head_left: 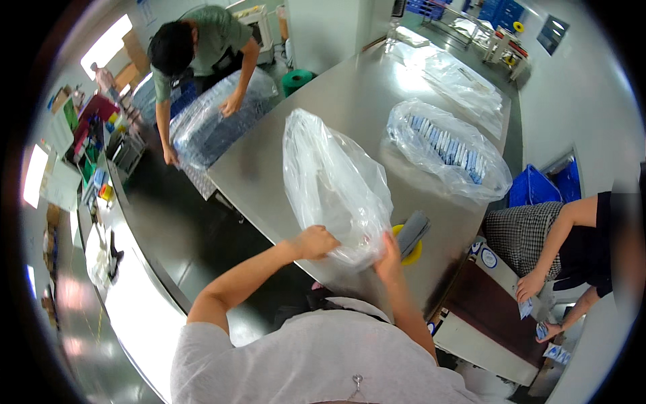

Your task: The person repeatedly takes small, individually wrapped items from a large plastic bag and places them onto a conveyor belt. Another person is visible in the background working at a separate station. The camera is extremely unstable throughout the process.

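Observation:
A large transparent plastic bag (330,178) stands puffed out over the near part of the metal table (256,182), its mouth end toward me. My left hand (315,242) is closed on the left side of the bag's near edge, knuckles up. On the right side of that edge, my right hand (388,258) grips the film, with some fingers hidden behind it. No contents show inside the bag. Right beside my right hand, a grey flat bundle (412,232) leans over a yellow ring-shaped thing (414,253).
A bag of blue-and-white packets (447,151) lies at the table's right. Flat plastic bags (451,84) cover its far end. A co-worker (202,54) bends over a wrapped bundle (225,114) at the left. Another person's hand (531,285) handles packets above a brown conveyor belt (494,306).

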